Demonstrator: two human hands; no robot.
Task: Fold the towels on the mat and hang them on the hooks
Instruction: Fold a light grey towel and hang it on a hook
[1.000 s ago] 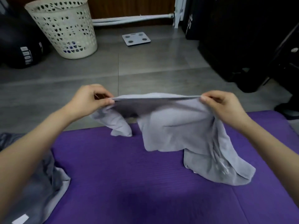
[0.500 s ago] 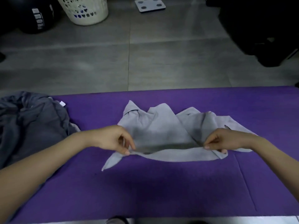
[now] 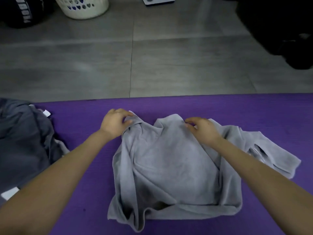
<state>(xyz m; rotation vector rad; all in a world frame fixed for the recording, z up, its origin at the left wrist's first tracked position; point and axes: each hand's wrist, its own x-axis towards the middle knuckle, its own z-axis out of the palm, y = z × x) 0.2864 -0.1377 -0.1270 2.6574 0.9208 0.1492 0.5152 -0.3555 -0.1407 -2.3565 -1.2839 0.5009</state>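
Head view: your left hand (image 3: 115, 122) pinches light grey towel (image 3: 169, 167) at far-left corner, right hand (image 3: 203, 129) pinches its far edge. Towel lies rumpled at middle of purple mat (image 3: 88, 192); dark grey towel (image 3: 22, 141) heaped at left edge.

Reaching forward and down with both bare forearms, angled inward from the lower corners. Pinching the far left corner of the light grey cloth towel (image 3: 169, 167) with the left hand (image 3: 115, 123), knuckles up, fingers curled over the fold and thumb closing against it. Pinching the towel's far edge with the right hand (image 3: 201, 130), palm down, fingertips bent, thumb close to the forefinger. Holding both hands apart and roughly level.
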